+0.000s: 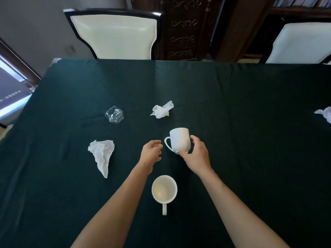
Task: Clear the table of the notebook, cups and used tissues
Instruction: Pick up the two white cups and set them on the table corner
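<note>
My right hand (pixel 196 154) grips a white mug (pixel 179 139) by its body, tilted, its handle pointing left. My left hand (pixel 151 152) hovers just left of that handle, fingers loosely curled, holding nothing. A second white mug (pixel 164 188) stands upright on the table between my forearms, handle toward me. A crumpled clear plastic cup (pixel 114 114) lies at the middle left. Crumpled white tissues lie on the cloth: one tissue (pixel 102 155) at the left, one tissue (pixel 162 110) behind the held mug, one tissue (pixel 325 113) at the right edge. No notebook is in view.
The table (pixel 232 104) is covered with a dark green cloth. Two white-backed chairs stand at its far side, one chair (pixel 114 34) at the left and one chair (pixel 302 43) at the right. A dark carved cabinet (pixel 182 27) stands behind them.
</note>
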A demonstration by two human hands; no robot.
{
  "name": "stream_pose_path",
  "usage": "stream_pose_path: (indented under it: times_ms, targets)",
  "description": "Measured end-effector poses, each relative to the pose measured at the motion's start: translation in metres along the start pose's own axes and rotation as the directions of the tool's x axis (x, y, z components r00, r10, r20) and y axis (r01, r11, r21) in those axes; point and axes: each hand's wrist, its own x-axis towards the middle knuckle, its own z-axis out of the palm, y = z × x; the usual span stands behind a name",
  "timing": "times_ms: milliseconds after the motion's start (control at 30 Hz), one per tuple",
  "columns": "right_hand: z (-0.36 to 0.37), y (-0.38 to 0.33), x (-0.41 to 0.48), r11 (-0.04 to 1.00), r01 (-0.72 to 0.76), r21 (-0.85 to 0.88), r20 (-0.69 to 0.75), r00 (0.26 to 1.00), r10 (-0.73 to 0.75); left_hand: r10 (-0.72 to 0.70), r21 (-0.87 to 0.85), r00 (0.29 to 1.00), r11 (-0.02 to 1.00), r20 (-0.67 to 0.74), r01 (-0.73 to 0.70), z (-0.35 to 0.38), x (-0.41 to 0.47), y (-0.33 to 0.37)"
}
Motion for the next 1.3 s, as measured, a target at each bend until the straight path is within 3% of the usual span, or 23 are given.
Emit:
stream_pose_path:
  times_ms: [667,933,1300]
  targets:
    - [0.022,-0.008,0.055,0.990,-0.109,-0.092,0.058,0.992,0.115,-0.127,-0.118,0.992,0.985,0.012,0.128,0.024,0.042,0.015]
    - [-0.003,0.003,0.039,0.996,-0.027,0.086,0.075,0.997,0.020,-0.107,-0.188,0.994,0.976,0.010,0.107,0.019,0.016,0.023]
    - [-0.046,0.001,-0.001,0.943,0.129,0.306,-0.047,0.992,-0.120,0.023,-0.219,0.998,0.976,0.059,-0.010,0.043,-0.061,0.028]
